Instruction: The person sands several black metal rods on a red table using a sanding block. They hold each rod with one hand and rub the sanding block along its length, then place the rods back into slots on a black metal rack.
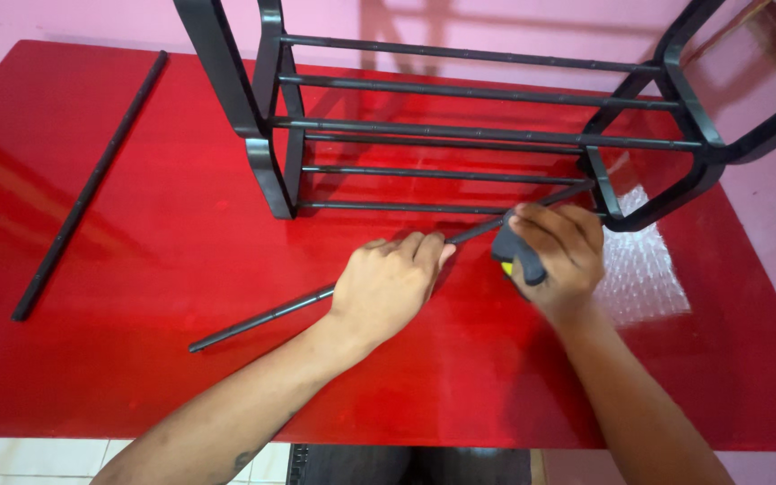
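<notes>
We saw the left hand (pixel 390 280) lying palm-down on a long black rod (pixel 267 316) that ran aslant across the glossy red table (pixel 136 377); its fingers were curled loosely over the rod, pressing it to the tabletop rather than wrapping right round it. The rod's near end lay free on the table towards the left, while its far end rose towards the right side frame of a black shelf rack (pixel 460 135) — a frame of parallel bars between two rounded end pieces, standing at the back of the table. The right hand (pixel 559 256) was clenched tight round the black-and-yellow handle of a tool (pixel 518 260), probably a screwdriver; the handle sat just beside the rod, close to the lower right corner of the rack, and the working tip was hidden by the fingers, so we could not tell what it touched. The two hands were near each other, the rod passing between them. A second black rod (pixel 87 189) lay loose well apart at the left edge of the table — untouched; a patch of clear bubble wrap (pixel 644 278) lay under the right wrist.
</notes>
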